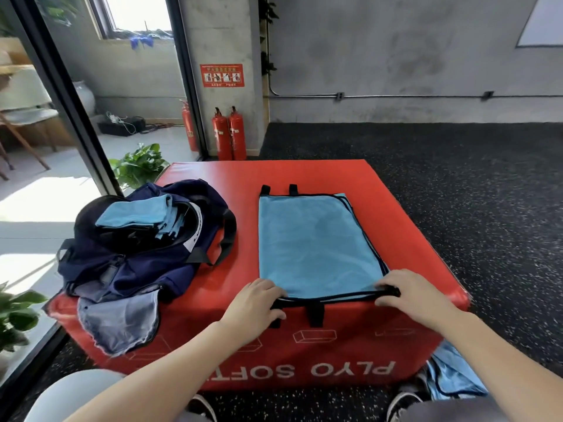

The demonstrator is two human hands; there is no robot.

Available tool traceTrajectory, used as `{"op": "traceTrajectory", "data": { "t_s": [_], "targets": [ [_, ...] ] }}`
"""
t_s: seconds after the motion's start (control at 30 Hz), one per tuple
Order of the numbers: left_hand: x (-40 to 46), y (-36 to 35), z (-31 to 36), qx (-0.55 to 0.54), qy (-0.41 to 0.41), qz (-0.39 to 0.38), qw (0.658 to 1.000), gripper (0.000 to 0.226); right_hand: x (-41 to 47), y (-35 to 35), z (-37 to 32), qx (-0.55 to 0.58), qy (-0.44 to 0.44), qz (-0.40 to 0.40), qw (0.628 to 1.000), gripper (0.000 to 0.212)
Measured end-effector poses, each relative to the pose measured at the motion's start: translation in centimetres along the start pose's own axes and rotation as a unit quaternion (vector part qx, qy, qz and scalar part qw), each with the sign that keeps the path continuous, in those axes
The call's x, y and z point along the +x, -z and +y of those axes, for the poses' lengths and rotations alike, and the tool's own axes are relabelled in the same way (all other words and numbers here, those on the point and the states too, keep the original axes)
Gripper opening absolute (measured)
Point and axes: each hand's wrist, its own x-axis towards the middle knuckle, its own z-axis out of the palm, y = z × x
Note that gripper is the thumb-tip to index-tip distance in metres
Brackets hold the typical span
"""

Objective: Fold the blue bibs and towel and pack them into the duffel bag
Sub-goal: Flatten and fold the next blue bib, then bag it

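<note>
A light blue bib (316, 245) with black trim and black straps lies flat on the red plyo box (405, 254). My left hand (256, 303) pinches its near left corner at the black edge. My right hand (411, 292) grips the near right corner by a black strap. The navy duffel bag (146, 254) lies open at the box's left, with folded blue cloth (137, 214) inside its mouth. More blue fabric (451, 379) hangs low at the right, by my knee.
A grey mesh pouch (118, 321) droops off the box's near left corner. Red fire extinguishers (230, 134) stand by the concrete pillar behind. Potted plants (138, 164) sit at the left beside a glass wall. Black speckled rubber floor (472, 193) surrounds the box.
</note>
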Motion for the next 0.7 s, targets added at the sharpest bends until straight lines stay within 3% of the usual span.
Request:
{"op": "traceTrajectory", "data": {
  "t_s": [0.2, 0.3, 0.4, 0.53, 0.7],
  "targets": [
    [-0.8, 0.6, -0.2, -0.036, 0.026, -0.019, 0.999, 0.027, -0.7, -0.3, -0.8, -0.093, 0.058, -0.005, 0.994, 0.023],
    [-1.2, 1.3, -0.8, -0.037, 0.011, 0.004, 0.999, 0.014, -1.0, -0.2, -1.1, -0.08, 0.059, -0.001, 0.995, 0.019],
    [-1.4, 2.3, -0.9, -0.059, 0.014, 0.05, 0.997, 0.01, -1.2, 0.0, -1.5, 0.01, 0.05, 0.013, 0.999, 0.006],
    [-1.6, 5.0, -0.1, -0.181, 0.102, 0.066, 0.976, 0.008, -1.2, 1.9, -2.9, 0.161, 0.004, 0.057, 0.985, 0.003],
    [-1.2, 7.1, 0.4, -0.244, 0.131, 0.101, 0.956, 0.008, -1.0, 4.3, -4.4, 0.258, -0.013, 0.072, 0.964, 0.011]
  ]
}}
